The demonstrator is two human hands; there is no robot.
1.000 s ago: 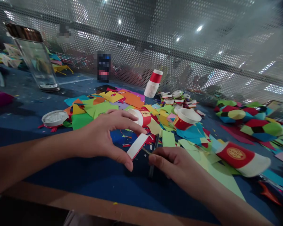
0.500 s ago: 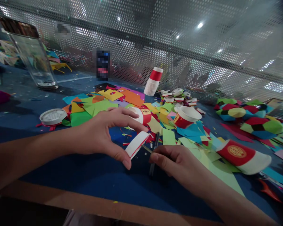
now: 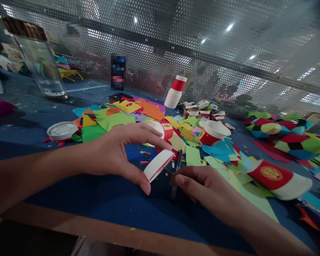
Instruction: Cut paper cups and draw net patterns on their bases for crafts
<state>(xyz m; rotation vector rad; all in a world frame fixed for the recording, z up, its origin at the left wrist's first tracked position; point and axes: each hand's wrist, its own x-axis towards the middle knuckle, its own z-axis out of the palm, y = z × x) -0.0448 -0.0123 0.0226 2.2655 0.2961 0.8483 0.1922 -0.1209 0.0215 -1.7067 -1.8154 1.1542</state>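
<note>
My left hand [image 3: 130, 156] grips a cut-off paper cup bottom [image 3: 158, 165], white with a red cut edge, between thumb and fingers. The cup bottom is tilted, its edge facing my right hand [image 3: 193, 183]. That hand is closed in a pinch on a thin pointed tool [image 3: 169, 171], whose tip reaches to the cut edge; I cannot tell whether it touches. A dark, narrow strip [image 3: 179, 163] shows beside the right fingertips; whether it is part of the tool is unclear. Behind the left fingers, a red and white paper cup [image 3: 167, 129] lies on its side.
Coloured paper pieces [image 3: 117, 119] cover the middle of the blue table [image 3: 101, 206]. Cut cup rings [image 3: 202, 106], a cup stack [image 3: 176, 92] and an upright cup [image 3: 214, 133] stand behind. At right lie a flattened cup [image 3: 277, 177] and orange-handled scissors [image 3: 309, 217]; a glass bottle [image 3: 40, 67] stands left.
The whole view has shifted slightly to the right. Both hands keep their grips, and the cup bottom and tool stay in nearly the same position relative to each other.
</note>
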